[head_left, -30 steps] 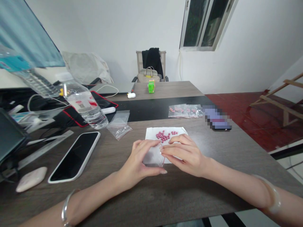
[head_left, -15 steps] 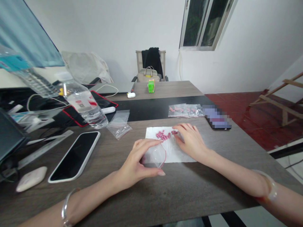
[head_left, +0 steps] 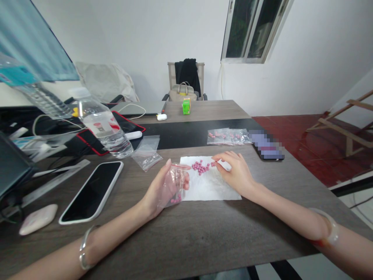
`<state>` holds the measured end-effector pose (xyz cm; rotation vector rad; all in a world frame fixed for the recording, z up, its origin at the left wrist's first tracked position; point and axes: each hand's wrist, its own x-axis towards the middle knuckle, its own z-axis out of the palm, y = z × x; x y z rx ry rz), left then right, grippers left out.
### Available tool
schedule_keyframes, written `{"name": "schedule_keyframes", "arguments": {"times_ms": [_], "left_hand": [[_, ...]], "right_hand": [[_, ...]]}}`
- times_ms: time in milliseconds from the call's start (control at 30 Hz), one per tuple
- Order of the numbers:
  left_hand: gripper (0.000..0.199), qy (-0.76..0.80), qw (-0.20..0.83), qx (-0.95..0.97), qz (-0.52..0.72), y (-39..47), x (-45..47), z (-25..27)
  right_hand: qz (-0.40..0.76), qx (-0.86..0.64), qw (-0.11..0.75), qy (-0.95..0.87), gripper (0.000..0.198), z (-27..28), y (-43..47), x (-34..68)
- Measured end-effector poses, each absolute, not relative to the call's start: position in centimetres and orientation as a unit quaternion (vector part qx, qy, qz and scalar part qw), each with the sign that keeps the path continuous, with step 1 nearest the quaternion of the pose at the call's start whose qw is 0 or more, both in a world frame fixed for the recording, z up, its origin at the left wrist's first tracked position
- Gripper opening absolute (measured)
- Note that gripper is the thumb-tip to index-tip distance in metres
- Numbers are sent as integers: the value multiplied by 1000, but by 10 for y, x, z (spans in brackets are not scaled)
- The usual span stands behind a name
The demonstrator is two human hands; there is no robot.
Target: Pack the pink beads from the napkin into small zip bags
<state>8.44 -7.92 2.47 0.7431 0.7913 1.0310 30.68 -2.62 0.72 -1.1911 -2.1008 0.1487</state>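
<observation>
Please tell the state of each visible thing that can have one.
Small round pink pellets: loose, mostly clustered.
White paper sheet: spread flat beneath them.
Clear red-striped plastic bag: in the left hand, pellets inside.
Right hand: at the pellets; grip unclear.
Far clear plastic bags: flat, pellets inside.
White-edged black smartphone: lying flat, screen dark.
Clear white-capped plastic bottle: closed, standing.
Thin grey laptop: looks closed.

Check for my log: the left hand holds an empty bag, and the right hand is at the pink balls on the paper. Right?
Not empty: the head view shows balls inside the bag in the left hand. The right hand is at the pink balls on the paper.
</observation>
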Motion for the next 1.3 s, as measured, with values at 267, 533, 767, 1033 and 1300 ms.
{"name": "schedule_keyframes", "arguments": {"times_ms": [267,533,767,1033,1300], "left_hand": [[54,323,624,542,461,-90,84,17],[67,298,487,706,418,-98,85,14],[67,278,363,764,456,-100,86,17],[74,332,203,783,486,-105,81,22],[80,353,159,792,472,-105,79,20]], "right_hand": [[108,-234,566,-783,16,29,-54,294],[106,-128,517,-840,24,38,-81,289],[59,-152,526,-835,23,35,-72,292],[52,-435,359,-824,20,8,-35,303],[126,-467,277,-830,15,-5,-20,310]]}}
